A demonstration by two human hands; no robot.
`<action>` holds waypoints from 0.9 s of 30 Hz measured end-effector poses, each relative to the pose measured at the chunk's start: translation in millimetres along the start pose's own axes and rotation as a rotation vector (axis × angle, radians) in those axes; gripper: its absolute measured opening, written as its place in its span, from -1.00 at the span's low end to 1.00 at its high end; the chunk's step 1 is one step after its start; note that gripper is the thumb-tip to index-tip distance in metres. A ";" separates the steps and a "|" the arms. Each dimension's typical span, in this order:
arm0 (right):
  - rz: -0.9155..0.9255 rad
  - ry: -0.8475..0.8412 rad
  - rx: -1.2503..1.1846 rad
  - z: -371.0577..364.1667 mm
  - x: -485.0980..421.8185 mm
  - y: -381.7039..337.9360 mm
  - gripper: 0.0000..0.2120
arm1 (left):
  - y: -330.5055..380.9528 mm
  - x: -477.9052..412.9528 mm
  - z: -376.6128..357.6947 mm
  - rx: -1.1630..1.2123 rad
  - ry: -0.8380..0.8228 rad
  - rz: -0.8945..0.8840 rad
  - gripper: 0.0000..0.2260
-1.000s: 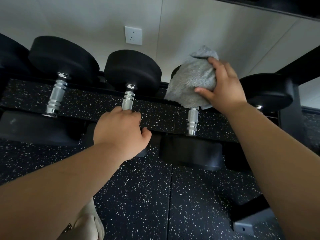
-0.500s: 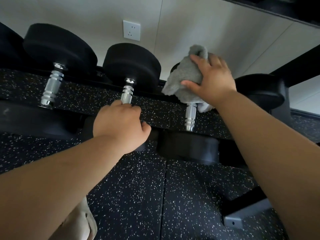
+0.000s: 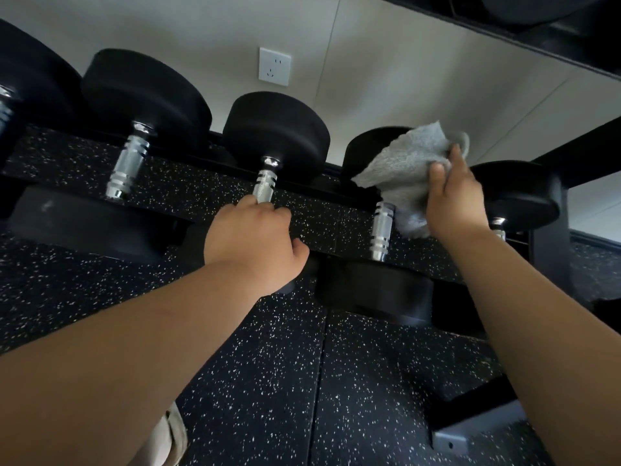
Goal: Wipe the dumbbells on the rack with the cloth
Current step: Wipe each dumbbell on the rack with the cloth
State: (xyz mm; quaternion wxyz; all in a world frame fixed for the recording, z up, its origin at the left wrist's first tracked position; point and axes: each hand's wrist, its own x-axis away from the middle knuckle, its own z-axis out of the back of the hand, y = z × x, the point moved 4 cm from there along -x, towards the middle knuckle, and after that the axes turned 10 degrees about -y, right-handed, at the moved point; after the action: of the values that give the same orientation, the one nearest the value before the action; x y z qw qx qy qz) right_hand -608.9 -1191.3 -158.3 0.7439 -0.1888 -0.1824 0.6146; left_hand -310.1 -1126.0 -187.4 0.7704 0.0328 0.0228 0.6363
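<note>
Several black dumbbells with chrome handles lie in a row on the rack point(image 3: 551, 264). My right hand point(image 3: 453, 200) grips a grey cloth point(image 3: 406, 169) and presses it on the far head of the third dumbbell point(image 3: 379, 230). The cloth covers most of that head and hangs down beside its handle. My left hand point(image 3: 252, 240) is closed around the near end of the handle of the neighbouring dumbbell point(image 3: 275, 136). A bigger dumbbell point(image 3: 144, 99) lies to the left, and a smaller one point(image 3: 517, 193) sits at the right end, partly behind my right hand.
The floor point(image 3: 268, 381) is black speckled rubber. A white wall socket point(image 3: 275, 66) sits on the pale wall behind the rack. A dark upper rack shelf point(image 3: 537, 25) crosses the top right. A grey rack foot point(image 3: 470, 435) stands at the lower right.
My right hand has slid the cloth from the top of the dumbbell head over to its right side. My left hand stays closed on the handle. The view has shifted right.
</note>
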 end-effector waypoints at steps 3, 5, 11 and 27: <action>-0.096 -0.004 -0.130 -4.7 -1.3 -3.9 -0.43 | -1.1 -0.4 -0.3 0.012 0.011 0.010 -0.70; -0.063 0.028 -0.063 -8.5 -4.9 -19.8 -0.43 | -1.3 -0.4 -0.8 0.023 0.006 0.010 -0.70; 0.196 -0.100 0.574 -29.2 -0.8 -94.6 -0.38 | -2.7 6.6 12.0 0.189 0.045 -0.017 -0.70; 0.326 -0.254 0.076 -95.4 0.6 -193.2 -0.32 | -183.5 0.0 63.9 -0.042 -0.065 -0.090 -0.57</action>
State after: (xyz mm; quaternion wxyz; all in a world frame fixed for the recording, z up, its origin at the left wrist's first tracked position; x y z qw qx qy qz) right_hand -397.5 -1229.6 -142.9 0.6123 -0.1089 -0.2183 0.7521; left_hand -125.6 -1161.9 -138.3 0.7990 0.0360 -0.0144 0.6001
